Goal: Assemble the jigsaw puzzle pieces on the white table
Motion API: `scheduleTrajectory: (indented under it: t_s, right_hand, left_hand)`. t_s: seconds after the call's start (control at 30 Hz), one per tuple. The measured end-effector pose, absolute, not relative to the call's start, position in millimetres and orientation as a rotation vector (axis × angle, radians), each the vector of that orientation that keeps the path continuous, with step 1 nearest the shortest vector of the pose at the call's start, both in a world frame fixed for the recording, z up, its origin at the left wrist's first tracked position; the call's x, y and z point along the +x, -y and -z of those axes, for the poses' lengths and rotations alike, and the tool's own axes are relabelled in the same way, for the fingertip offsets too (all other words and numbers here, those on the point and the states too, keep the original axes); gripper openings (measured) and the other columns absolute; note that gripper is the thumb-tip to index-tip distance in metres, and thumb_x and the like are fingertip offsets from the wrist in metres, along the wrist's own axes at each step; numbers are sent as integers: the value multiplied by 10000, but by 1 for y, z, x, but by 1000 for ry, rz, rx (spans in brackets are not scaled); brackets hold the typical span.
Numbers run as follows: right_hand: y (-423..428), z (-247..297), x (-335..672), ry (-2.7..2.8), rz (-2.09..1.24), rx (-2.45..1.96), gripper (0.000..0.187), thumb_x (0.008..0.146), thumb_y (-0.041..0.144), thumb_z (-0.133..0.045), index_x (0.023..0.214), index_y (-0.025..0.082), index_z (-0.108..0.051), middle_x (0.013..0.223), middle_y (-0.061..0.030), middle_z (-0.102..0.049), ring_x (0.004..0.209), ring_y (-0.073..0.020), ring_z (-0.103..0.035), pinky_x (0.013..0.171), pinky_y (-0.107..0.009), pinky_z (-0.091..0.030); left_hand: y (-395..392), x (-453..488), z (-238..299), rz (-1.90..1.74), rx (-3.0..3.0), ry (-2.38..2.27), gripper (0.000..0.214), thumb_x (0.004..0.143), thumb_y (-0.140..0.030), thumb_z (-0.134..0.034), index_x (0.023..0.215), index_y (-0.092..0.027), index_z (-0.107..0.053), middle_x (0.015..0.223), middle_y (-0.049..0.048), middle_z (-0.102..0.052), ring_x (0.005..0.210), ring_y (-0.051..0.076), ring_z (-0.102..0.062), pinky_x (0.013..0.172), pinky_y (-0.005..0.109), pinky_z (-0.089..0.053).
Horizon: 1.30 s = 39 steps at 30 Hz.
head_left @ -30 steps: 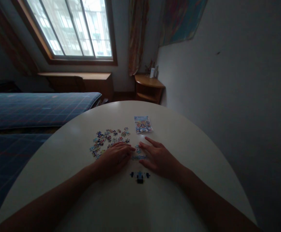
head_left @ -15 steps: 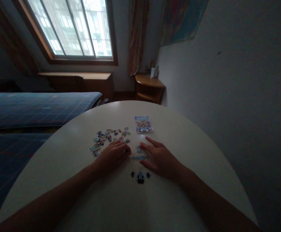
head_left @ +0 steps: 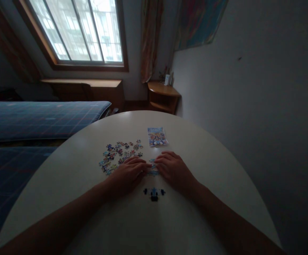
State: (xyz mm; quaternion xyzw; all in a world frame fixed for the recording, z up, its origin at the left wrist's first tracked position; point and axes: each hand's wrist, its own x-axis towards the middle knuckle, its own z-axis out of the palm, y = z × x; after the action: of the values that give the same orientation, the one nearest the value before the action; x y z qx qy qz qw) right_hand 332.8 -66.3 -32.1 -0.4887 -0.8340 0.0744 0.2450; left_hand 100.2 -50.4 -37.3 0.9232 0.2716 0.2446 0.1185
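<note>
Fingers (head_left: 140,165) on both hands are lying flat and close together, tips pressing on the little joined strip of pieces (head_left: 152,170) near the middle of the table (head_left: 196,219). I'm seeing the left hand (head_left: 126,176) and right hand (head_left: 174,170) nearly touching over it, with the loose pieces (head_left: 118,153) sitting just beyond, toward the far edge.

Left hand (head_left: 127,175) and right hand (head_left: 173,170) on table (head_left: 196,141), both apparently touching puzzle pieces (head_left: 153,170)

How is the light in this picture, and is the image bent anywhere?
Head view: dim; the window is washed out, the only bright area; a faint sheen lies on the table; the puzzle pieces look small and murky; the wide lens makes the window lean.
</note>
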Motion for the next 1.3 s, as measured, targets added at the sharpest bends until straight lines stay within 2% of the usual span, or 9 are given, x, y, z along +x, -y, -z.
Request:
scheduleTrajectory:
  t_s: [0.1,0.23,0.43,0.77,1.07,1.3]
  right_hand:
    - [67,23,325,2203,-273,-1463,113,891,269,-648,914,217,-746,1012,-46,-728,1024,-205,-608,945,-364,-443]
    - [64,14,317,2177,-363,-1635,147,851,332,-685,881,212,-766,957,-62,-724,969,-215,-615,917,-353,-445]
    - [56,6,308,2216,-347,-1822,231,795,383,-702,929,205,-764,994,-81,-722,993,-244,-618,876,-350,-456]
    - [53,7,301,2148,-355,-1942,170,754,322,-666,843,226,-775,917,-61,-748,952,-253,-638,835,-350,-459]
    - [58,12,302,2088,-252,-1968,173,802,368,-656,811,226,-753,914,-66,-739,945,-256,-633,825,-361,-455]
    - [64,7,302,2097,-271,-1918,156,817,353,-669,863,216,-729,951,-64,-726,980,-257,-623,848,-370,-446]
  left_hand:
    - [48,99,41,-704,2703,-861,279,1022,-202,-384,1238,-207,-560,1300,70,-643,1236,199,-559,1100,441,-412]
    - [45,101,48,-594,2696,-945,383,1051,-238,-313,1416,-199,-424,1438,79,-545,1385,202,-431,1178,473,-308]
    - [43,104,51,-534,2703,-970,391,1060,-262,-276,1413,-200,-432,1424,89,-559,1379,191,-444,1188,453,-289]
    - [43,104,48,-583,2695,-925,396,1033,-242,-315,1389,-200,-483,1380,84,-597,1332,206,-496,1170,452,-326]
    - [41,102,53,-577,2715,-932,413,1026,-249,-341,1418,-194,-460,1389,98,-586,1328,211,-498,1162,456,-332]
    - [43,102,49,-562,2695,-935,408,1018,-230,-349,1407,-198,-469,1388,87,-590,1344,211,-484,1162,461,-337]
